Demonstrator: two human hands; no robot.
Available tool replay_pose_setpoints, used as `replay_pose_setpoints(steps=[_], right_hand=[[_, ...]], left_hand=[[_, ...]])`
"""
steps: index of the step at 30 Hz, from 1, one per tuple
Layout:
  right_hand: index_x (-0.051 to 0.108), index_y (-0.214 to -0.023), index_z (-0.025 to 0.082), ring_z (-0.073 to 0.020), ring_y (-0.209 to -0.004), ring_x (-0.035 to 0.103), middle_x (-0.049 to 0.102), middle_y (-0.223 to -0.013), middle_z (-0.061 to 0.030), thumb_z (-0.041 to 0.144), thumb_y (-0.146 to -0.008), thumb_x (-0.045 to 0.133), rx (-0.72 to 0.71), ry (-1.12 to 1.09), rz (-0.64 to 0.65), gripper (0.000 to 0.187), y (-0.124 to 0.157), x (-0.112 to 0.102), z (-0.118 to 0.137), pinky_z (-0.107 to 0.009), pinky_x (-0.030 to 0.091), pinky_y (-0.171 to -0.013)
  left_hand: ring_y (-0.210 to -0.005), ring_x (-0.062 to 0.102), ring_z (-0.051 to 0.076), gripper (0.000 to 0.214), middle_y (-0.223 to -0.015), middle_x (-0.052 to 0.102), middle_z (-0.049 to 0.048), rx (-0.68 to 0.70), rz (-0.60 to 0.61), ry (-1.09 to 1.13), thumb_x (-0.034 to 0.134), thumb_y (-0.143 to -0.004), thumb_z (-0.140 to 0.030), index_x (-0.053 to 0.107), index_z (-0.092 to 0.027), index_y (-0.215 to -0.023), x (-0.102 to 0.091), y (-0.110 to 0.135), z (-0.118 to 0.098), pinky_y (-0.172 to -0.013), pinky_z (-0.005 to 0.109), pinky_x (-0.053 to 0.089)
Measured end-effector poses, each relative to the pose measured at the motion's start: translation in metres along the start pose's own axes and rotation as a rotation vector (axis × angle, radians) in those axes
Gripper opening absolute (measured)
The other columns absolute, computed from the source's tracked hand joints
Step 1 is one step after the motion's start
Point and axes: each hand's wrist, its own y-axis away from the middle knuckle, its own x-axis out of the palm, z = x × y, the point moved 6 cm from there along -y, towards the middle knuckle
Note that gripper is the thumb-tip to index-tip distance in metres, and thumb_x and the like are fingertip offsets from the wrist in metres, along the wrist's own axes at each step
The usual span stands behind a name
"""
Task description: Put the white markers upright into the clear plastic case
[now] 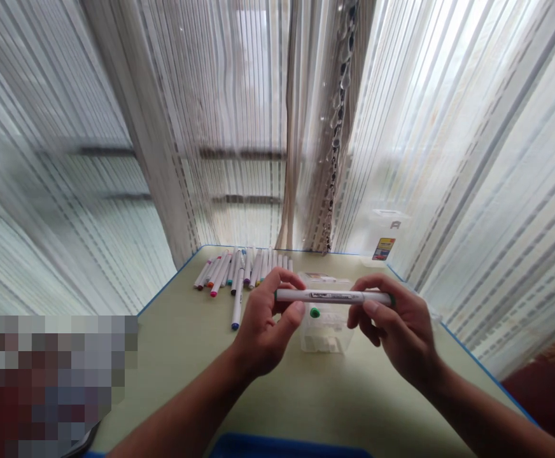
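A white marker (328,296) with dark green ends and printed lettering is held level in front of me, above the table. My left hand (270,321) pinches its left end between thumb and fingers. At the other end, my right hand (394,318) grips it with thumb and fingers, the lower fingers curled beneath. Below and behind the marker stands a clear plastic box (325,340), partly hidden by it. A green marker end (314,312) shows inside the box. Left of the box, several white markers with coloured ends (224,270) lie in a loose pile.
One blue-ended marker (237,305) lies forward of the pile, near my left hand. A clear container with a label (382,238) stands at the table's back right corner. The pale green table (177,356) has blue edging. Sheer curtains (239,127) hang behind; the lower left is pixelated.
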Motion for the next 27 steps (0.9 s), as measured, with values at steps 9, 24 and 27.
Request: replay_pose_setpoints(steps=[9,24,27], right_hand=[[0.063,-0.097,0.019,-0.0088,-0.043,0.039,0.065,-0.064,-0.0002,0.024,-0.094,0.058,-0.085,0.086,0.016,0.008,0.0027,-0.0032,-0.0008,-0.021,0.026,-0.037],[0.060,-0.101,0.020,-0.0102,-0.046,0.044,0.066,-0.071,-0.0004,0.022,-0.091,0.058,-0.109,0.107,0.059,0.011,0.0007,-0.0004,0.0014,-0.022,0.028,-0.041],[0.060,-0.100,0.019,-0.0103,-0.046,0.044,0.067,-0.070,-0.0007,0.023,-0.091,0.058,-0.098,0.094,0.054,0.010,0.0006,-0.0009,0.0002,-0.022,0.029,-0.041]], left_hand=[[-0.053,0.040,0.009,0.015,-0.062,0.046,-0.0060,-0.040,-0.016,-0.025,0.053,-0.096,-0.032,0.055,-0.017,-0.095,-0.0003,-0.0022,0.0060,-0.051,0.022,0.033],[-0.055,0.040,0.010,0.018,-0.061,0.046,-0.0058,-0.107,-0.044,0.008,0.051,-0.097,-0.033,0.055,-0.018,-0.091,0.0006,-0.0035,0.0088,-0.050,0.021,0.032],[-0.054,0.039,0.010,0.017,-0.059,0.046,-0.0060,-0.101,-0.042,0.012,0.050,-0.097,-0.032,0.055,-0.017,-0.090,0.0015,-0.0032,0.0063,-0.050,0.022,0.031]])
